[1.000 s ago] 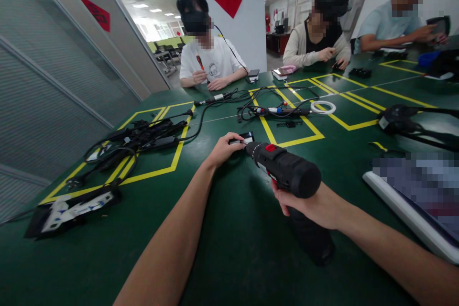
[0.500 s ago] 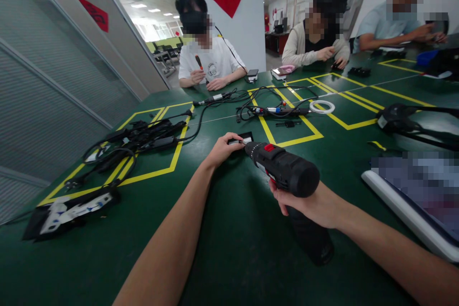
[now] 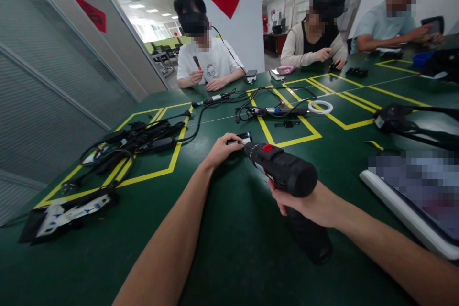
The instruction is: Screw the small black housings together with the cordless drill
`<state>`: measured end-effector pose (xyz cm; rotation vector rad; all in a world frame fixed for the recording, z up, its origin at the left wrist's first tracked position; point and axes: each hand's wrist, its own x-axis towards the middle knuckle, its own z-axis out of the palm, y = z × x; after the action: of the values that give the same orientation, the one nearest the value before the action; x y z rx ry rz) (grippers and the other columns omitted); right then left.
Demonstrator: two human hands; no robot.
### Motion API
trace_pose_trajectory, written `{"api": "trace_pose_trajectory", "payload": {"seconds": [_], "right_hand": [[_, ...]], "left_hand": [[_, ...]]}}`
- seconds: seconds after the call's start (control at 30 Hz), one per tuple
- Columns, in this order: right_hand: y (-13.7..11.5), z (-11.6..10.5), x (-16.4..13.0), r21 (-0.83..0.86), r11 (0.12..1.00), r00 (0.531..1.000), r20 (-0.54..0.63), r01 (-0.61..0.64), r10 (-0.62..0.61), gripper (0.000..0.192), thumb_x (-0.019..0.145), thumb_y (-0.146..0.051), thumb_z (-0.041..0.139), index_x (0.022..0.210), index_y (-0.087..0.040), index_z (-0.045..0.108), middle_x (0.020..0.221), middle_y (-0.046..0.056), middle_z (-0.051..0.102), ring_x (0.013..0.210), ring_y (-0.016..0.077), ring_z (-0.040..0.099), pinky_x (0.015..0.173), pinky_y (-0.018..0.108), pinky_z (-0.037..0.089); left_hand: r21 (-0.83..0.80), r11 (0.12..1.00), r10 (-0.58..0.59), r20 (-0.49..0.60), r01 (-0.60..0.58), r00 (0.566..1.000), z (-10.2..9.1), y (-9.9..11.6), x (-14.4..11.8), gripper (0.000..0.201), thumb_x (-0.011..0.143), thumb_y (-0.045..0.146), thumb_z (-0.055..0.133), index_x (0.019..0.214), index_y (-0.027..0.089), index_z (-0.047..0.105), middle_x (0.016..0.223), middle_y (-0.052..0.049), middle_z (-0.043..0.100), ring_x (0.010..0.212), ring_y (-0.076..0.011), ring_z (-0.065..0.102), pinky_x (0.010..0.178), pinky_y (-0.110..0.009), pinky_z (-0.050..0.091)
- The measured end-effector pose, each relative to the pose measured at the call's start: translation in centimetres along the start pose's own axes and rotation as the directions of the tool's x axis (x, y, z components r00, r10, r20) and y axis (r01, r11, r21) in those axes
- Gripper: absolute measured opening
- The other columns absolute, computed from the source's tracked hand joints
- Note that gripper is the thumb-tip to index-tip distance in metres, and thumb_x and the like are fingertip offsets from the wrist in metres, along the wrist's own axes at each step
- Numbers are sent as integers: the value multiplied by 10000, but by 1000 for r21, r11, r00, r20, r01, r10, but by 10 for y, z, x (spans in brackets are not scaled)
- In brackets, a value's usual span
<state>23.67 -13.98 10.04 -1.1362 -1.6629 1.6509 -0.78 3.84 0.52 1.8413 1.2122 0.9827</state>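
My right hand [image 3: 299, 201] is wrapped round the grip of a black cordless drill [image 3: 281, 165] with red details. The drill points forward and left, and its tip meets a small black-and-white piece [image 3: 245, 136] on the green table. My left hand [image 3: 222, 149] is closed at that piece, thumb and fingertips pinching it right beside the drill's tip. The fingers cover much of the piece, so its kind cannot be made out.
Black cables and adapters [image 3: 154, 136] lie in a yellow-taped area on the left. More cables with a pen-like tool [image 3: 276, 111] lie ahead, beside a white ring [image 3: 320, 107]. A tablet-like device [image 3: 416, 196] is at right. Three people sit across the table; one holds a screwdriver [image 3: 197, 63].
The view has shifted very slightly. Both hands and the drill keep almost the same position at the small piece, whose dark back edge now looks a little more raised.
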Motion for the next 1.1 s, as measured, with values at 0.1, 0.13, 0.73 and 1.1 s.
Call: {"api": "trace_pose_trajectory", "payload": {"seconds": [0.1, 0.13, 0.73, 1.1], "right_hand": [[0, 0, -1, -2, 1000, 1000, 0, -9, 9, 87, 790, -190, 578, 876, -176, 582, 646, -32, 564, 606, 135, 571, 661, 303, 496], [0, 0, -1, 0, 1000, 1000, -1, -12, 12, 92, 789, -194, 583, 879, -177, 584, 646, -32, 563, 607, 137, 572, 658, 304, 499], [4, 0, 1, 3, 1000, 1000, -5, 11, -10, 88, 775, -143, 570, 854, -180, 581, 637, -39, 564, 591, 126, 564, 651, 286, 482], [5, 1, 2, 10, 1000, 1000, -24, 2, -2, 101, 759, -156, 584, 858, -178, 584, 611, -38, 559, 575, 132, 557, 633, 288, 487]], "left_hand": [[11, 1000, 0, -6, 0, 1000, 0, 1, 0, 291, 648, 379, 707, 878, 205, 670, 1095, -42, 604, 1052, -210, 556, 980, -345, 390], [15, 1000, -6, -7, 7, 1000, 0, 1, 0, 292, 646, 382, 708, 876, 205, 671, 1098, -42, 602, 1052, -212, 556, 978, -346, 391], [2, 1000, -14, 2, 14, 1000, 0, 4, -1, 282, 651, 366, 700, 876, 199, 669, 1095, -44, 600, 1043, -206, 555, 955, -332, 405], [5, 1000, -12, 6, 12, 1000, 0, 4, -1, 281, 649, 374, 708, 868, 202, 671, 1077, -43, 605, 1031, -209, 558, 953, -340, 408]]}}
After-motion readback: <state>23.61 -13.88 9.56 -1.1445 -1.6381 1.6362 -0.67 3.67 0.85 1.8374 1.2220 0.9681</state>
